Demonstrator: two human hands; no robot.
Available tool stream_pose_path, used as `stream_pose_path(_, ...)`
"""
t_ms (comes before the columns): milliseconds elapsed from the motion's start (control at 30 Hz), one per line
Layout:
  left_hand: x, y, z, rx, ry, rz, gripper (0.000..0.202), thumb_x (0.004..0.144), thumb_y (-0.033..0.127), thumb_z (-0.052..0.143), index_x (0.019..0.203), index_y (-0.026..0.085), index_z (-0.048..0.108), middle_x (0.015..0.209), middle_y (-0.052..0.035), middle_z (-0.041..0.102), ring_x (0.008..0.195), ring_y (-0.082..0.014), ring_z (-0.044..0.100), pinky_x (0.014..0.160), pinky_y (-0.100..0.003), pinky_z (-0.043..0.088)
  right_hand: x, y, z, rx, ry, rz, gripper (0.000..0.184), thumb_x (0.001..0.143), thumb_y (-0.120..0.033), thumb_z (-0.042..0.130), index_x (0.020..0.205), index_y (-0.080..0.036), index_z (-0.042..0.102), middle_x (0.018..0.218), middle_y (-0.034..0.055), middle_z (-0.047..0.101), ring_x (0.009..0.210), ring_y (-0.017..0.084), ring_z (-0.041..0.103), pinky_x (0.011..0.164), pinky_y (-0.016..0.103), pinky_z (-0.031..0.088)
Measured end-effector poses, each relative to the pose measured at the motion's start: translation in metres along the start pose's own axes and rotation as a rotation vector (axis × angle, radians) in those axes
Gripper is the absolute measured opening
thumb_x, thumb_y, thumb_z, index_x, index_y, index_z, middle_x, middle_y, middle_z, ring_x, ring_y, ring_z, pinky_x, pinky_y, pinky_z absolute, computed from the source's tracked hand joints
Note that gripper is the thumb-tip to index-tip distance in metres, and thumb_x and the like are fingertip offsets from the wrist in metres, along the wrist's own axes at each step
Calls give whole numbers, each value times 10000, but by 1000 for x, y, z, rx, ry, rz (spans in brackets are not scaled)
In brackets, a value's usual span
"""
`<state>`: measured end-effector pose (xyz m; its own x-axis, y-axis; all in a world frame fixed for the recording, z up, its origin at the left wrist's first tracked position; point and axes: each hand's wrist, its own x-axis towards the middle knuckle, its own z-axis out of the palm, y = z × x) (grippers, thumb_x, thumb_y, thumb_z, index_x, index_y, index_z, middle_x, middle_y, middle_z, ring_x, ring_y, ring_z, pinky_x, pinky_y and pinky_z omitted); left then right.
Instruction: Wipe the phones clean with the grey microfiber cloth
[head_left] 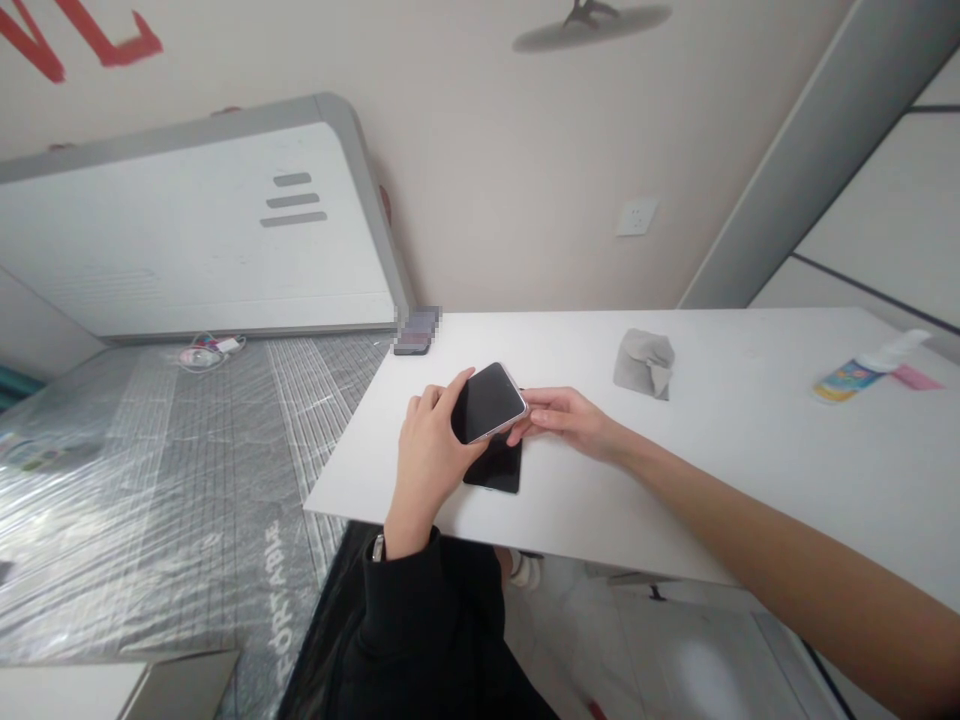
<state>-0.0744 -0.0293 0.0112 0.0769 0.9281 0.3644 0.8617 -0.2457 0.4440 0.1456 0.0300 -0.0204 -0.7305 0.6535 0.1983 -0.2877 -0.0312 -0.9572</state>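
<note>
A phone with a black screen and pale pink rim (489, 401) is held just above the white table (735, 470). My left hand (429, 450) grips its left side, fingers curled round the edge. My right hand (564, 418) pinches its right edge with the fingertips. Under the phone, flat on the table, lies a flat black rectangle (496, 467), partly covered by the phone and my left hand.
A crumpled grey cloth (644, 362) lies further back on the table. A small spray bottle (862, 373) and a pink item (916, 378) are at the far right. A blurred small object (415, 333) sits at the table's back left corner. A plastic-wrapped mattress (150, 480) lies left.
</note>
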Motion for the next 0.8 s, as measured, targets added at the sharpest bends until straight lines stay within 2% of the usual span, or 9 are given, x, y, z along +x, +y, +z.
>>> stream_pose_path(367,0,0,-1,10,-9,-1,765,816,230,779,1525,240,490,1180,-124,653,1132,-350,593,977,-484,485,0,-4,3,-38,8,-5,413,898,-501,783,1156,-178,782,1082,96,806,900,195,770,916,358,594)
stream_pose_path(500,-1,7,-5,-6,-42,-4,764,827,428,812,1500,244,500,1190,-120,682,1129,-360,635,967,-521,485,0,-5,3,-45,33,-30,363,888,-513,790,1025,-178,821,954,72,818,859,174,766,882,318,599)
stream_pose_path(600,-3,12,-6,-33,-64,-5,855,774,550,842,1487,241,485,1285,-139,689,1183,-384,650,1013,-578,451,0,-5,2,-41,48,-45,376,878,-547,785,952,-182,839,896,68,824,839,170,769,875,312,604)
stream_pose_path(700,-3,15,-4,-132,-72,-8,893,759,596,838,1482,217,476,1390,-177,658,1267,-403,626,1056,-589,443,0,-5,2,18,58,-66,386,874,-575,777,964,-207,850,1002,86,837,935,199,781,946,358,598)
stream_pose_path(800,-3,16,-2,-288,-45,-21,810,799,575,805,1451,206,496,1443,-169,634,1321,-372,603,1100,-552,450,0,-5,3,50,90,-82,357,862,-547,801,964,-209,855,1019,96,839,970,226,785,984,396,592)
